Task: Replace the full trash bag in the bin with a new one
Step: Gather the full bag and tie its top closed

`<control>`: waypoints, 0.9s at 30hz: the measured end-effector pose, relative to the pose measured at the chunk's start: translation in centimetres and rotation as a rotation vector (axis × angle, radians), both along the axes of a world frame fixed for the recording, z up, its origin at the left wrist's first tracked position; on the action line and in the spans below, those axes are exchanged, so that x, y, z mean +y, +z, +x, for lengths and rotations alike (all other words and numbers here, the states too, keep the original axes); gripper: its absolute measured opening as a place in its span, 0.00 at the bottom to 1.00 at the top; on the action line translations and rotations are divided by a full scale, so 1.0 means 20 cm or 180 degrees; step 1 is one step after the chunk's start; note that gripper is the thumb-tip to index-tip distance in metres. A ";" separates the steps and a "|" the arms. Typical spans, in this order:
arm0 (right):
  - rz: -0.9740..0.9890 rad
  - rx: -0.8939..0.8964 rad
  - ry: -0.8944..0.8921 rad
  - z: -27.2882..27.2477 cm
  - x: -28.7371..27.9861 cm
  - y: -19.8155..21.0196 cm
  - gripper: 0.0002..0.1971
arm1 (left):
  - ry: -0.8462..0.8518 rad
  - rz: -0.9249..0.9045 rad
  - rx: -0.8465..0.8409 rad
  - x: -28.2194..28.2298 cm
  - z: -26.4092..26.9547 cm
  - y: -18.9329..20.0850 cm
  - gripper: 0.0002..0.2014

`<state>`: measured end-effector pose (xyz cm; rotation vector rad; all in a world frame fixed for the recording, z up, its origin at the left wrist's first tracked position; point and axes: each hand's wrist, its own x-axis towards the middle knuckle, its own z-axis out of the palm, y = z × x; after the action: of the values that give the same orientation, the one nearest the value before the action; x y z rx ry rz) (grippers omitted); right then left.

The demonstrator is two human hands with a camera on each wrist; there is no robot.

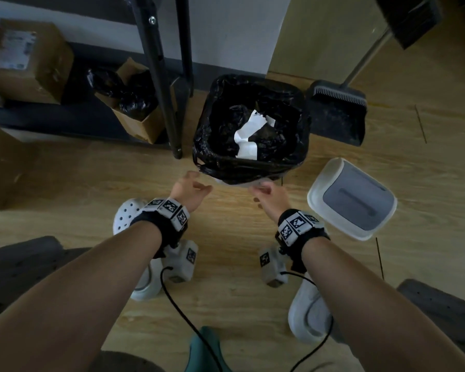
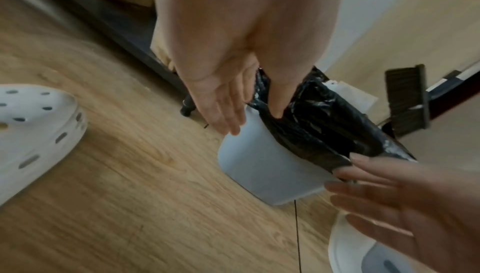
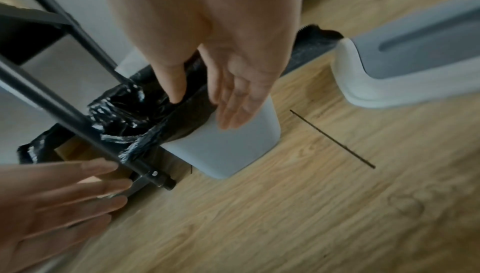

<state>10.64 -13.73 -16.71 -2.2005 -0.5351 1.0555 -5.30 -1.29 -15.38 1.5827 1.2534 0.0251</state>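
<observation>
A white bin (image 1: 255, 182) stands on the wooden floor, lined with a black trash bag (image 1: 220, 146) whose rim is folded over the edge. Crumpled white paper (image 1: 249, 135) lies inside on dark trash. Both hands reach toward the bin's near edge with straight, spread fingers and hold nothing. My left hand (image 1: 199, 182) is at the near left corner; in the left wrist view the left hand (image 2: 249, 117) has its thumb over the bag's fold (image 2: 311, 133). My right hand (image 1: 263, 189) is at the near right side; the right hand (image 3: 202, 111) is close to the bin wall (image 3: 233, 146). Contact cannot be judged.
The bin's white and grey lid (image 1: 352, 197) lies on the floor to the right. A black shelf leg (image 1: 172, 116) stands just left of the bin, with a cardboard box of black bags (image 1: 134, 108) behind it. A dustpan (image 1: 338, 116) leans behind the bin on the right.
</observation>
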 end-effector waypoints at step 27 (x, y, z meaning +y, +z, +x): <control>0.1085 0.1434 -0.1664 0.08 0.01 0.14 0.04 | 0.1246 -0.1131 -0.0766 0.18 0.16 0.17 0.07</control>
<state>12.27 -13.63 -13.88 -1.6036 0.0646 1.0309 -2.18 2.31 -12.05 0.9849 1.2771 0.2228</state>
